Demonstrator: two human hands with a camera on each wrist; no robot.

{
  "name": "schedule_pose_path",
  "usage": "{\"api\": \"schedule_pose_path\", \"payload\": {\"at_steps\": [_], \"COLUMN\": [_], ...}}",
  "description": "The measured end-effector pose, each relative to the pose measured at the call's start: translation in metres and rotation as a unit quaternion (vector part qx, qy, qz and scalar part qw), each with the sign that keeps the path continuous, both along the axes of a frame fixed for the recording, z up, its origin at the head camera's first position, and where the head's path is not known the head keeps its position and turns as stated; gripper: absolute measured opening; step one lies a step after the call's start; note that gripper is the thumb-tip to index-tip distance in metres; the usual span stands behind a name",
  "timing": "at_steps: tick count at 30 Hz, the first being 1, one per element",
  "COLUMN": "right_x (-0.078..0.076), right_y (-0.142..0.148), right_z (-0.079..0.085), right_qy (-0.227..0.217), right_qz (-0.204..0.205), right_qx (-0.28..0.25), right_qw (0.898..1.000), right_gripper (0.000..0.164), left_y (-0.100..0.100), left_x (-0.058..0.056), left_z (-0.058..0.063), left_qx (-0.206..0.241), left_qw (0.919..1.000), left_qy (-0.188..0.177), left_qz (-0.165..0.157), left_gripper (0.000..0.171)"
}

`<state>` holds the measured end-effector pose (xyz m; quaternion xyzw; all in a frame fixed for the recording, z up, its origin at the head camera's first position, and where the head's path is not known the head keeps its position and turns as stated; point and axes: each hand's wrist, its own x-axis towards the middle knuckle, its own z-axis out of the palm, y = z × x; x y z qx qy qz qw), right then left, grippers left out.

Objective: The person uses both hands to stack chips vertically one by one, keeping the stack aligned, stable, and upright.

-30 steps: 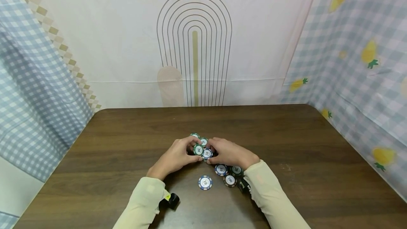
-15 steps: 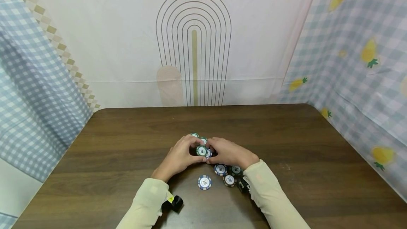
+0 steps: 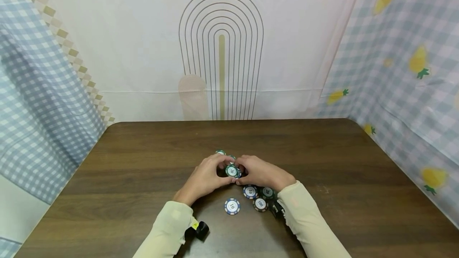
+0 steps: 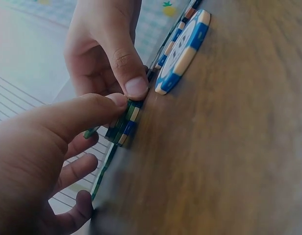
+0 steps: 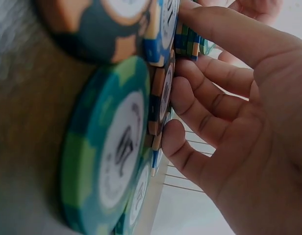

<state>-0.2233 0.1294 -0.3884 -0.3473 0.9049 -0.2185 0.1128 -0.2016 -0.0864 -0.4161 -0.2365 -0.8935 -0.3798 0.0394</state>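
Note:
In the head view, a green poker chip (image 3: 232, 171) lies on top of a small stack of chips near the table's middle. My left hand (image 3: 205, 177) pinches this chip between thumb and fingers. On the other side, my right hand (image 3: 263, 172) grips the stack, its thumb near the left thumb. The left wrist view shows the stack (image 4: 125, 122) edge-on, with green chips above a blue one. Just beyond the hands, another green chip (image 3: 220, 152) is partly hidden by the left fingers.
A blue chip (image 3: 232, 206) lies alone nearer me. Beside the right wrist are another blue chip (image 3: 250, 191), a black chip (image 3: 260, 204) and a dark green chip (image 3: 267, 192). The wooden table (image 3: 150, 142) meets a white cloth (image 3: 136, 51) behind.
My left hand has shifted right, carrying the green chip from beside the blue chip to over it, covering most of it. The right hand has stayed nearly still.

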Motion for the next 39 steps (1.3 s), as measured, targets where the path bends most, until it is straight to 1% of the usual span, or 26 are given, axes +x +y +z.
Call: {"api": "schedule_pose_path", "payload": {"at_steps": [7,16,23,27,33,36,39], "right_x": [-0.002,-0.003,-0.003,-0.002,-0.001,0.000,0.000], "right_y": [0.002,0.001,0.002,0.000,-0.001,-0.003,-0.004], "right_z": [-0.001,-0.002,0.000,0.001,0.000,-0.001,-0.001], "right_qy": [0.008,-0.003,0.001,0.002,0.008,0.011,0.009], "right_qz": [0.008,0.005,-0.001,-0.002,-0.010,-0.019,-0.028], "right_qx": [-0.011,-0.014,-0.012,-0.010,0.003,0.011,0.015], "right_qw": [1.000,1.000,1.000,1.000,1.000,1.000,0.999], "right_gripper": [0.019,0.018,0.019,0.019,0.023,0.028,0.030], "left_y": [0.001,-0.002,-0.001,-0.001,-0.003,-0.004,-0.006], "left_x": [0.000,-0.001,-0.002,-0.002,-0.005,-0.006,-0.008], "left_z": [0.000,-0.004,-0.005,-0.007,-0.013,-0.015,-0.017], "left_qx": [-0.003,-0.001,0.002,0.016,0.044,0.063,0.086], "left_qw": [1.0000,0.9998,0.9995,0.9992,0.9978,0.9963,0.9945], "left_qy": [-0.004,-0.018,-0.028,-0.032,-0.040,-0.052,-0.057], "left_qz": [-0.004,-0.008,-0.015,-0.018,-0.030,-0.027,-0.016], "left_gripper": [0.046,0.046,0.046,0.047,0.047,0.046,0.039]}}
